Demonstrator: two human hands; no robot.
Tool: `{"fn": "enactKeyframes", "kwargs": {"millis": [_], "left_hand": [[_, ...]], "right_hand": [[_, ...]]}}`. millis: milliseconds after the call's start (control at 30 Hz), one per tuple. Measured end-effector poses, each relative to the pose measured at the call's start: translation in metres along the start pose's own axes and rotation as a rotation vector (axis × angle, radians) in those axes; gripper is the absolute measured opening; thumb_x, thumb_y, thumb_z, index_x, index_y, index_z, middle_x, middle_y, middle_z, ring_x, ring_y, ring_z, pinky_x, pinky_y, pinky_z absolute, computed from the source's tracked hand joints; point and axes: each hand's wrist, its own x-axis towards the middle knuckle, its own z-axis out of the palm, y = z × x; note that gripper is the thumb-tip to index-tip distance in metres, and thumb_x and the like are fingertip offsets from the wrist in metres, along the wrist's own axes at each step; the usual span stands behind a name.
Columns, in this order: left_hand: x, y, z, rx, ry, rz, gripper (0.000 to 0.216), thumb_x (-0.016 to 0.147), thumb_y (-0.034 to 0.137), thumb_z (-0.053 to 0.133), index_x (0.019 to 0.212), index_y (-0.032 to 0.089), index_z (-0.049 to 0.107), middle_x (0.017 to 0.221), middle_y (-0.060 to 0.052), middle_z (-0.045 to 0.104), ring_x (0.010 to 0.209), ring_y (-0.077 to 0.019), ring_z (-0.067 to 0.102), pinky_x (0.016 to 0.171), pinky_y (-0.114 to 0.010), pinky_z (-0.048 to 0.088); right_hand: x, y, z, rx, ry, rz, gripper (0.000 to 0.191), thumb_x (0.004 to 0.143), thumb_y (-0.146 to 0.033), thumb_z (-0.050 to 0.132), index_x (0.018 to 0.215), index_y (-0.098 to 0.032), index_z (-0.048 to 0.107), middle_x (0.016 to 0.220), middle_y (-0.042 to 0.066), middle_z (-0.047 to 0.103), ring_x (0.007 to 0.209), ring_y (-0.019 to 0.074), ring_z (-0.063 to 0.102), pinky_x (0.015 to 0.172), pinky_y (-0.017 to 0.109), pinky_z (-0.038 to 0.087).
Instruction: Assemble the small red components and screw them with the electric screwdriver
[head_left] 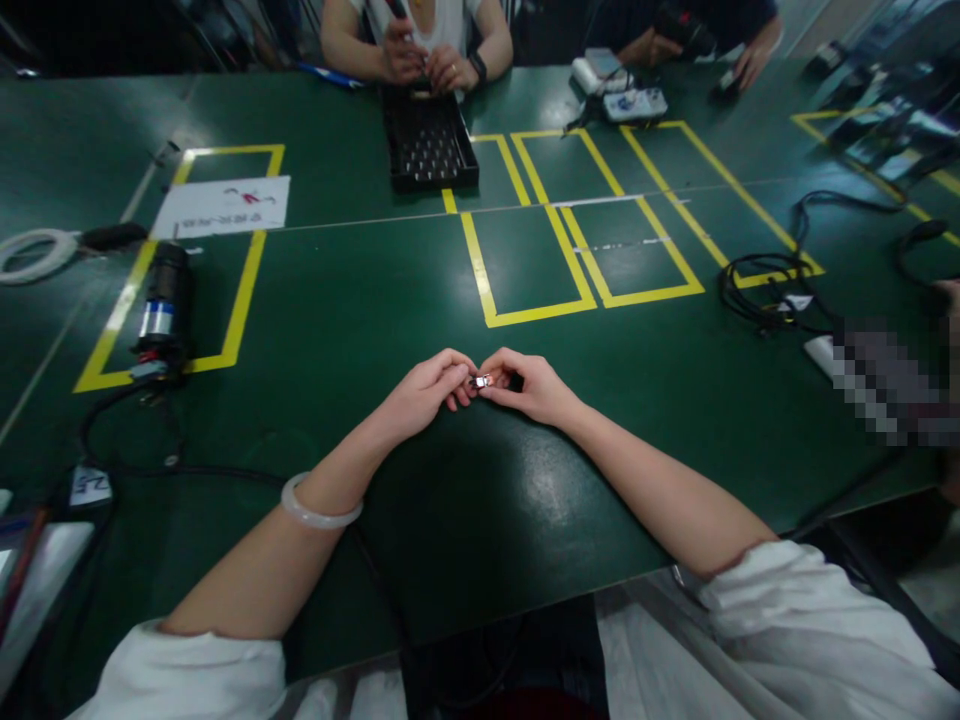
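Just above the green tabletop, my left hand (441, 383) and my right hand (528, 384) meet in front of me. Between their fingertips sits a small shiny metal piece (481, 381), silver with a coppery tint at its right end. Both hands are closed in a pinch on it, the left from one side and the right from the other. The piece is too small for me to tell its exact kind. A pale bangle (319, 518) circles my left wrist.
A black cylindrical tool (163, 305) with a cable lies at left, near a white paper sign (222, 206). Across the table (352, 290), a co-worker's hands (424, 65) are over a black tray (433, 150) of small parts. Coiled black cable (765, 290) lies at right.
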Motion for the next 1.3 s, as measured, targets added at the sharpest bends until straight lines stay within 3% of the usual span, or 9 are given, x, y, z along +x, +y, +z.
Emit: {"fn": "enactKeyframes", "kwargs": {"millis": [133,500,800,1000,1300], "left_hand": [[-0.001,0.000,0.001,0.030,-0.033,-0.006,0.034,0.095,0.047,0.053,0.092,0.014,0.062,0.081,-0.006,0.065,0.071,-0.0151,0.061,0.064,-0.028,0.047],[-0.001,0.000,0.003,-0.065,-0.005,-0.016,0.031,0.085,0.042,0.068,0.099,0.016,0.058,0.085,-0.004,0.063,0.079,-0.0155,0.062,0.069,-0.028,0.050],[0.000,-0.006,0.004,-0.055,0.054,0.019,0.030,0.081,0.032,0.073,0.100,0.015,0.057,0.089,-0.003,0.062,0.075,-0.0120,0.059,0.067,-0.025,0.048],[0.000,-0.008,0.003,-0.062,0.052,0.057,0.028,0.080,0.029,0.074,0.096,0.014,0.058,0.093,-0.004,0.062,0.084,-0.0132,0.061,0.074,-0.025,0.048],[0.000,-0.008,0.002,-0.077,0.061,0.051,0.031,0.079,0.030,0.077,0.097,0.014,0.058,0.096,-0.005,0.062,0.087,-0.0140,0.062,0.076,-0.026,0.049]], "right_hand": [[0.000,0.000,-0.001,-0.025,0.019,-0.009,0.015,0.089,-0.029,0.067,0.098,-0.018,0.063,0.080,0.000,0.067,0.068,0.0114,0.059,0.065,0.024,0.048],[0.000,-0.004,0.000,0.042,0.021,0.028,0.018,0.095,-0.035,0.060,0.101,-0.018,0.061,0.083,0.000,0.067,0.070,0.0104,0.060,0.067,0.023,0.047],[0.001,0.003,0.001,0.000,0.050,-0.072,0.011,0.090,-0.027,0.066,0.097,-0.019,0.062,0.086,0.000,0.062,0.068,0.0104,0.056,0.062,0.024,0.046],[0.003,0.003,0.000,-0.036,0.073,-0.067,0.018,0.086,-0.022,0.070,0.101,-0.019,0.061,0.090,0.001,0.066,0.074,0.0123,0.061,0.068,0.026,0.047],[0.003,0.004,-0.001,-0.104,0.071,-0.076,0.013,0.086,-0.021,0.068,0.098,-0.019,0.063,0.092,0.002,0.066,0.078,0.0137,0.062,0.073,0.028,0.048]]}}
